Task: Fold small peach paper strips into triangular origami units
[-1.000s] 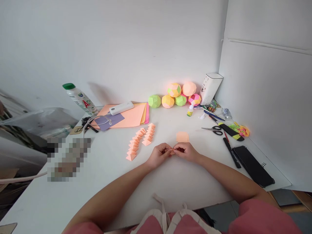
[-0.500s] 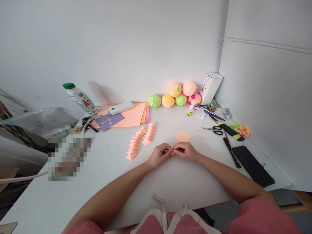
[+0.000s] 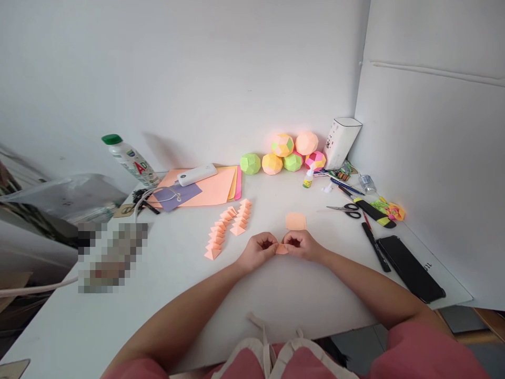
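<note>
Between my two hands is a small piece of peach paper [image 3: 281, 249], pinched at both ends just above the table. My left hand [image 3: 259, 250] grips its left end with thumb and fingers, and my right hand [image 3: 303, 245] pinches the right end. The fingers cover much of the paper, so its folds are partly hidden. Just beyond my right hand lies a peach paper square [image 3: 295, 221], flat on the table. To the left of my hands stand two rows of folded peach paper pieces, a longer row [image 3: 216, 234] and a shorter row [image 3: 241, 217].
Several faceted paper balls [image 3: 272, 163] sit against the wall, near a small glue bottle [image 3: 308, 178]. Scissors [image 3: 349, 209], a cutter [image 3: 374, 212] and a black phone [image 3: 410, 268] lie on the right. Coloured sheets [image 3: 216, 192] under a white power bank [image 3: 197, 174] and a bottle [image 3: 132, 162] are back left.
The paper between my fingers now shows more of its face, tilted toward me. My fingertips have shifted slightly apart along it. Everything else on the table stays put.
</note>
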Demonstrator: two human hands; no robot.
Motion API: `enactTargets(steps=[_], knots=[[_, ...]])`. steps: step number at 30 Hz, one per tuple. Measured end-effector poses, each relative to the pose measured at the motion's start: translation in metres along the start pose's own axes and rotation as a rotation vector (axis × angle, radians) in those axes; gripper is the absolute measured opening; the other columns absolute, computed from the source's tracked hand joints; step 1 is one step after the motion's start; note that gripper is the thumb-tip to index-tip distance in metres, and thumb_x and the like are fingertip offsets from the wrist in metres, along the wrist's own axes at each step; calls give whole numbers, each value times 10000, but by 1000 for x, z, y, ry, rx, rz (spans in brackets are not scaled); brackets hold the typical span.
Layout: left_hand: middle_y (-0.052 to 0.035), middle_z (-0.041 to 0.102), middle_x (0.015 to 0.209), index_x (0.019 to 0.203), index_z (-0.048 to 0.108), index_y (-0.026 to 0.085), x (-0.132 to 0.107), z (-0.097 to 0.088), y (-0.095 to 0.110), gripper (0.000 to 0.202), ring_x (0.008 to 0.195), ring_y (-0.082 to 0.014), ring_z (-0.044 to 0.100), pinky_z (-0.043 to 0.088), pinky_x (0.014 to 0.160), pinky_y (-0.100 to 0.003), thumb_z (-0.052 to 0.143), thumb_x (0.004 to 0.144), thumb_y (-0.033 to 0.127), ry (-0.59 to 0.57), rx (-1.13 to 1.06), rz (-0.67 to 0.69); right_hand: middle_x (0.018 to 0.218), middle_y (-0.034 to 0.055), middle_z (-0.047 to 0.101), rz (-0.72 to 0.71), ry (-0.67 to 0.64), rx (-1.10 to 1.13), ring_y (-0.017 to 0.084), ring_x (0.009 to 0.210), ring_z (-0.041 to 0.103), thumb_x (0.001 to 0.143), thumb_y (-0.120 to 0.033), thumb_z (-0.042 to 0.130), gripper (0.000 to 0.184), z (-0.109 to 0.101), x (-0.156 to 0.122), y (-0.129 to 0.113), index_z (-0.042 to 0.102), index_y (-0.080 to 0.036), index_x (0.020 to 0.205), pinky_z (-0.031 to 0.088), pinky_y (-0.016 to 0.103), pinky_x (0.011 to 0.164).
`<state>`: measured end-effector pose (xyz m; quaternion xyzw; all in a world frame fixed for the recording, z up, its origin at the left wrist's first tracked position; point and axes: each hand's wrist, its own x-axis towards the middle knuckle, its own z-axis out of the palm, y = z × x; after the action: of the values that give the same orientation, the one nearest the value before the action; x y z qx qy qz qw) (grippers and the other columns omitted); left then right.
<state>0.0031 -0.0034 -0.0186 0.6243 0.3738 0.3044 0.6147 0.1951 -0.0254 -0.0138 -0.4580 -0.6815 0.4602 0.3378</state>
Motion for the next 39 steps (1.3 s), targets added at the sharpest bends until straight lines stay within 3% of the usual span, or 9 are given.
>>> enactTargets(steps=[7, 12, 18, 25, 29, 31, 34, 37, 39], knots=[[29, 547, 574, 730, 509, 169, 2, -4, 0, 136, 564, -95, 498, 406, 586, -224, 543, 771, 295, 75, -46, -32, 642, -21, 505, 51, 47, 143, 85, 540, 458, 706, -158, 521, 69, -4, 2, 9, 478, -165, 652, 369, 210, 494], [-12, 570, 768, 875, 557, 173, 2, -2, -2, 230, 663, -109, 521, 416, 595, -228, 601, 758, 366, -48, -50, 59, 613, -20, 507, 44, 29, 80, 83, 527, 446, 741, -251, 570, 122, -2, 2, 4, 529, -155, 676, 346, 205, 473], [3, 509, 671, 681, 557, 153, 2, 0, -3, 286, 586, -94, 430, 349, 528, -218, 567, 773, 423, -21, 165, 104, 611, -15, 519, 25, 16, 19, 78, 515, 423, 746, -255, 560, 137, 0, 1, 2, 537, -151, 660, 329, 205, 463], [43, 425, 557, 598, 461, 156, 1, 2, -8, 370, 499, -66, 339, 261, 459, -197, 602, 729, 472, 63, 150, 69, 581, -29, 495, 42, 11, 45, 70, 490, 404, 750, -253, 556, 144, -1, 1, 2, 516, -152, 655, 311, 197, 443], [39, 485, 527, 610, 436, 169, 2, 2, -7, 381, 483, -74, 387, 287, 459, -197, 616, 712, 488, 112, 106, 27, 594, -23, 512, 19, 51, 34, 81, 500, 444, 764, -247, 537, 126, 0, 0, 3, 520, -157, 678, 350, 206, 455], [25, 540, 542, 655, 456, 174, 2, 2, -5, 357, 512, -94, 457, 342, 495, -208, 603, 725, 491, 153, 68, 6, 608, -13, 521, -54, 131, -23, 89, 514, 459, 781, -247, 522, 127, 1, 0, 4, 519, -163, 686, 375, 216, 469], [4, 576, 561, 665, 490, 174, 1, 0, -1, 351, 552, -116, 504, 393, 557, -237, 522, 786, 502, 169, 55, 21, 618, 3, 531, -274, 298, -192, 96, 521, 448, 804, -228, 508, 138, 3, 0, 8, 513, -176, 676, 397, 234, 490], [-37, 602, 644, 605, 563, 155, -1, -3, 5, 465, 638, -136, 527, 412, 652, -265, 379, 862, 496, 14, 158, 97, 678, 31, 583, -486, 383, -369, 107, 551, 487, 825, -195, 498, 103, 3, 1, 11, 540, -185, 731, 427, 242, 508], [-46, 623, 756, 726, 618, 155, -1, -4, 7, 439, 743, -155, 551, 420, 717, -268, 367, 869, 485, -78, 137, 135, 748, 53, 619, -594, 365, -469, 119, 617, 548, 842, -175, 483, 92, 3, 1, 12, 559, -187, 791, 464, 243, 535]])
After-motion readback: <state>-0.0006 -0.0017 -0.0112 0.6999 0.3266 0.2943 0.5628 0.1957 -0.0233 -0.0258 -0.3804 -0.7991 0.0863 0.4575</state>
